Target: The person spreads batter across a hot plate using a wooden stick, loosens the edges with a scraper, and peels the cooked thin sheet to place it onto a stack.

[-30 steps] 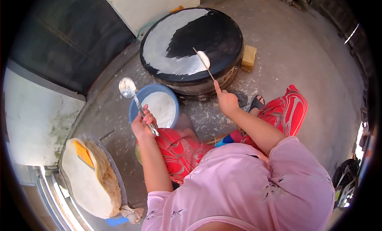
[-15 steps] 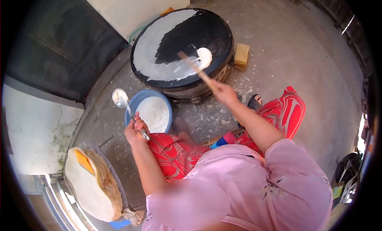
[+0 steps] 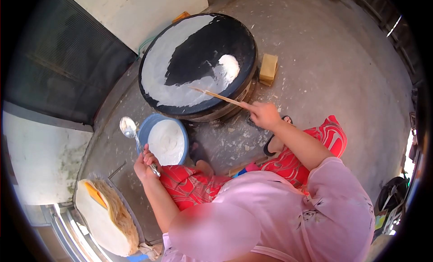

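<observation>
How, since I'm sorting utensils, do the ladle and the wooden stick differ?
The ladle is shiny metal with a round bowl; the wooden stick is tan and slim. The left hand holds the ladle away from the griddle; the right hand holds the wooden stick over it. Both are long.

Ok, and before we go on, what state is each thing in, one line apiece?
Round griddle: partly coated, dark surface bare in the middle.
White batter: spread in a ragged layer, thicker blob at one side.
Wooden stick: in the right hand, tip over the coated part.
Ladle: in the left hand, smeared white.
Blue basin: uncovered, holding white mix.
Thin sheets: stacked.
</observation>
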`<action>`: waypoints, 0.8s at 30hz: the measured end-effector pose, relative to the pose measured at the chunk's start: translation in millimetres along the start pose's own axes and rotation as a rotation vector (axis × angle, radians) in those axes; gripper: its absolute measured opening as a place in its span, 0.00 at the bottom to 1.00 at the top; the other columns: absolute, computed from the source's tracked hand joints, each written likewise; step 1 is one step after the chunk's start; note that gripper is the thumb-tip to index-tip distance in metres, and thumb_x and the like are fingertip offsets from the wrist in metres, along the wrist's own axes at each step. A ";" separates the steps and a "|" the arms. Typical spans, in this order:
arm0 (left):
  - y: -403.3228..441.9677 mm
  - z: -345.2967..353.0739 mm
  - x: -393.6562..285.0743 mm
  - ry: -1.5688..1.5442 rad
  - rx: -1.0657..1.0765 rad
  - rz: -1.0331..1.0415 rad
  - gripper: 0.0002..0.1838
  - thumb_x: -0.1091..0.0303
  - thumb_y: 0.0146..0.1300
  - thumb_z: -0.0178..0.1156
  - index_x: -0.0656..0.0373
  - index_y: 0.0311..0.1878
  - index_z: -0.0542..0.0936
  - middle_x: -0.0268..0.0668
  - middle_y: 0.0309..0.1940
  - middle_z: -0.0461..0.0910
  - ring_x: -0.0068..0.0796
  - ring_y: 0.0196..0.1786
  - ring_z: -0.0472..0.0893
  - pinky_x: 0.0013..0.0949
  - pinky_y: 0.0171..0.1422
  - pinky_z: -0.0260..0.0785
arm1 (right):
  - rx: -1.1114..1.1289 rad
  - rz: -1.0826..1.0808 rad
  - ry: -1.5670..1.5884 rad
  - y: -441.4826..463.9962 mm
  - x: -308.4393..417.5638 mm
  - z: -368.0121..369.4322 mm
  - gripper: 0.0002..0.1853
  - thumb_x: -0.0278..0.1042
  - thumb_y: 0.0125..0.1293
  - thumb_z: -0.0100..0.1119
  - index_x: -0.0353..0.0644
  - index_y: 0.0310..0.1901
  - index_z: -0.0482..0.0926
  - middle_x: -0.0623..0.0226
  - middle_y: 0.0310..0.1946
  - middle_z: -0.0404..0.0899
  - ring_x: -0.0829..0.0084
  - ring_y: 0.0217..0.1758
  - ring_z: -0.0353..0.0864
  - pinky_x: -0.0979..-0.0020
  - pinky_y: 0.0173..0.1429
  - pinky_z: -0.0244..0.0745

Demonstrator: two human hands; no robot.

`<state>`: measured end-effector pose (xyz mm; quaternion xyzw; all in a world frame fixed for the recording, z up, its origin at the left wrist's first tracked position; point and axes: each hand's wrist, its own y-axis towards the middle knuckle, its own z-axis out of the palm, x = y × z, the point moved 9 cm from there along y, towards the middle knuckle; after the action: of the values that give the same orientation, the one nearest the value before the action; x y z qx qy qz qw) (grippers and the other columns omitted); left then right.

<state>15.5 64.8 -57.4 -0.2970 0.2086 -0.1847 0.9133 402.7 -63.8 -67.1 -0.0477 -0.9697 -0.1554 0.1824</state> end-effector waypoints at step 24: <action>17.1 10.3 10.0 -0.057 -0.123 0.055 0.19 0.63 0.68 0.35 0.72 0.46 0.69 0.32 0.22 0.67 0.18 0.17 0.64 0.19 0.16 0.56 | 0.124 0.389 0.123 102.5 -158.7 -37.6 0.24 0.33 0.51 0.51 0.69 0.52 0.73 0.68 0.23 0.76 0.65 0.25 0.77 0.66 0.29 0.73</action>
<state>32.7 77.9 -63.2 -0.3519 0.2015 -0.1376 0.9037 578.1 15.6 -63.2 -0.2132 -0.9369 -0.0597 0.2704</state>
